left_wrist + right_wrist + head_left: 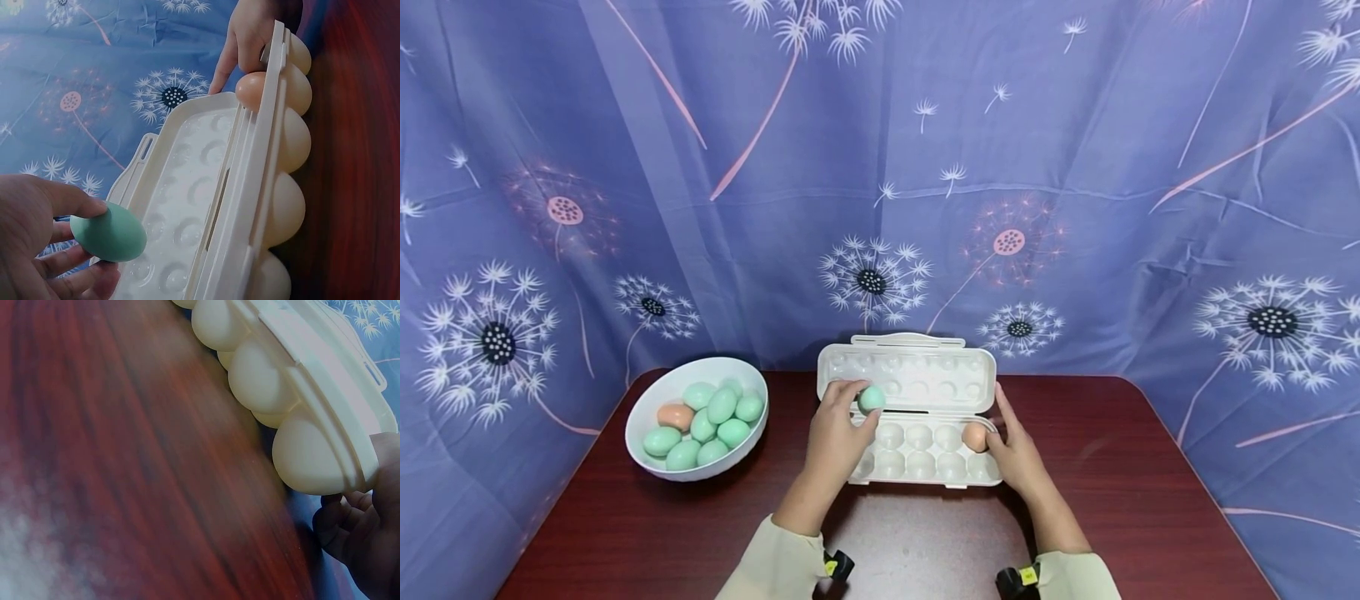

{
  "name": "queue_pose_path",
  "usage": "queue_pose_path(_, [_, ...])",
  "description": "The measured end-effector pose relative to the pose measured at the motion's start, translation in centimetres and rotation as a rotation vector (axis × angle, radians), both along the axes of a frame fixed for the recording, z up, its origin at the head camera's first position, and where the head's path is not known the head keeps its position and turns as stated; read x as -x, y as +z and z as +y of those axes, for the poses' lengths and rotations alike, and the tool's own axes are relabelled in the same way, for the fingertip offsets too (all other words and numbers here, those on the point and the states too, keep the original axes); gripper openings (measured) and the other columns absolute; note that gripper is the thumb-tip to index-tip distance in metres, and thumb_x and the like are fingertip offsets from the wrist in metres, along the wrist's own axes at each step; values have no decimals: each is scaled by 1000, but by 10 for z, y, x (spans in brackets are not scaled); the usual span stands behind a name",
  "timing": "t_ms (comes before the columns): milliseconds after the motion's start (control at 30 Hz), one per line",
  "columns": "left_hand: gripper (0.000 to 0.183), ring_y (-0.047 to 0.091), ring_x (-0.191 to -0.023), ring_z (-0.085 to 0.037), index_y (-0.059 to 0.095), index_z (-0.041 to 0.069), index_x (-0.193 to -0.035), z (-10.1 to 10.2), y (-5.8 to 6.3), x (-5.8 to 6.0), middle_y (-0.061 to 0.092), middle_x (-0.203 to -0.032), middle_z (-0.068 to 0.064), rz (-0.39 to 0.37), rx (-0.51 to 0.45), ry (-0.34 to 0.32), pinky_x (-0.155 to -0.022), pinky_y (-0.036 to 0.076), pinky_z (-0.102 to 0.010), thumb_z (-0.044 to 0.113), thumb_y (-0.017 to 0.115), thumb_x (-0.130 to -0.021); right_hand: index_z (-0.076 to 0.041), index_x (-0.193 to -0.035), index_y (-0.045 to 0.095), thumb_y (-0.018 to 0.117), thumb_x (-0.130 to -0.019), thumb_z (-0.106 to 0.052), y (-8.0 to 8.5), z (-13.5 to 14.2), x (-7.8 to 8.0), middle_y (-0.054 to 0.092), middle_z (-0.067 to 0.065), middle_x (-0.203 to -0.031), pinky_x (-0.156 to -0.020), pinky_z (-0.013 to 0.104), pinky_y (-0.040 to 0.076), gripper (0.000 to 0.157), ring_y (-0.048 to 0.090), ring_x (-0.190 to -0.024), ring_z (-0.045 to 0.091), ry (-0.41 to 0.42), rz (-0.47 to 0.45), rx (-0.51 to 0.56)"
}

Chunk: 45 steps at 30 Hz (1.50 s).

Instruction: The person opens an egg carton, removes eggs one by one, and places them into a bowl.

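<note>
A green egg (872, 399) is pinched between the thumb and fingers of my left hand (837, 432), above the left end of an open white egg carton (920, 483). In the left wrist view the green egg (109, 232) shows its long side, with the carton lid (181, 169) behind it. One brown egg (975, 437) sits in the back row of cups at the carton's right end. There my right hand (1018, 454) grips the carton's end, thumb over the rim beside the brown egg. Seen from the right wrist, curled fingers (340, 522) lie under that end.
A white bowl (634, 429) holding several green eggs and one brown egg stands on the left of the dark red wooden table (1112, 467). Behind the table hangs a blue curtain (760, 275) with a dandelion print, close to the raised lid.
</note>
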<state>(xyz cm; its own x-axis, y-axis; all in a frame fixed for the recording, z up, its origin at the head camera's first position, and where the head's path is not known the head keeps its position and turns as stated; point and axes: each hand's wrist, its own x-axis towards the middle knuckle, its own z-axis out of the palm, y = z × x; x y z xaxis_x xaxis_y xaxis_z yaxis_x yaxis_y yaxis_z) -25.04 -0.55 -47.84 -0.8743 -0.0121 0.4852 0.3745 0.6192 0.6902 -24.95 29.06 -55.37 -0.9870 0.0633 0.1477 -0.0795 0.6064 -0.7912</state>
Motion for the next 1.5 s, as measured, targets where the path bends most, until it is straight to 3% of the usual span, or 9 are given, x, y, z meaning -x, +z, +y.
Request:
queue_pose_path(533, [40, 68, -94, -25, 71, 9, -118, -15, 3, -3, 64, -116, -9, 10, 28, 20, -77, 57, -38, 10, 83, -80, -32, -163, 14, 54, -97, -4, 0, 0, 1, 67, 15, -115, -80, 26, 50, 82, 62, -95, 19, -2, -12, 5])
queue_pose_path(833, [41, 68, -100, -30, 71, 7, -118, -25, 4, -3, 64, -116, -10, 18, 14, 36, -84, 56, -44, 10, 83, -79, -37, -162, 12, 53, -97, -4, 1, 0, 1, 67, 14, -115, -83, 28, 49, 84, 62, -95, 18, -4, -15, 1])
queue_pose_path(1267, [43, 67, -94, -28, 69, 5, -123, -41, 10, 2, 62, -119, -15, -2, -15, 61, -80, 58, -40, 9, 81, -82, -31, -163, 14, 54, -97, -5, 3, -1, 1, 67, 15, -115, -83, 29, 49, 81, 62, -94, 18, -9, -17, -2])
queue_pose_path(1500, [42, 67, -96, -27, 68, 2, -122, -52, 12, 4, 61, -116, -17, 3, -59, 71, -82, 60, -39, 8, 81, -82, -37, -162, 12, 53, -97, -5, 3, -1, 0, 66, 14, -115, -83, 28, 49, 84, 61, -94, 18, -4, -21, 4])
